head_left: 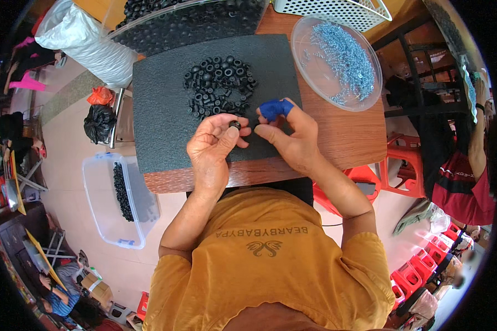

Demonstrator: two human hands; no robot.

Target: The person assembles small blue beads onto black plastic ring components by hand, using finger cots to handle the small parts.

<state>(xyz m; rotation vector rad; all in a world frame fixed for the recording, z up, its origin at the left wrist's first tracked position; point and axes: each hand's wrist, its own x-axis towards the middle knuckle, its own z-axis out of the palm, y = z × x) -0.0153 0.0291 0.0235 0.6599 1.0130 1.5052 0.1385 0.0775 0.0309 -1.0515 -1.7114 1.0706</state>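
Observation:
Between the thumb and fingers of my left hand [212, 143] is a small black round cap [235, 124], held just in front of a loose pile of similar black caps [220, 85]. My right hand [295, 132] is close beside it, a blue wrap [274, 109] covering its index finger. Its thumb and fingers are curled together in a pinch, and whatever lies between them is too small and dark to tell. Both hands are over the near part of a dark grey mat [165, 129] on the wooden table [342, 140].
A round clear tub [306, 83] of small shiny bluish metal pieces stands at the right. Behind the mat are a clear bin [188, 33] of black parts and a white perforated basket [337, 14]. Left on the floor sits a clear box [102, 204]; red stools [403, 165] stand right.

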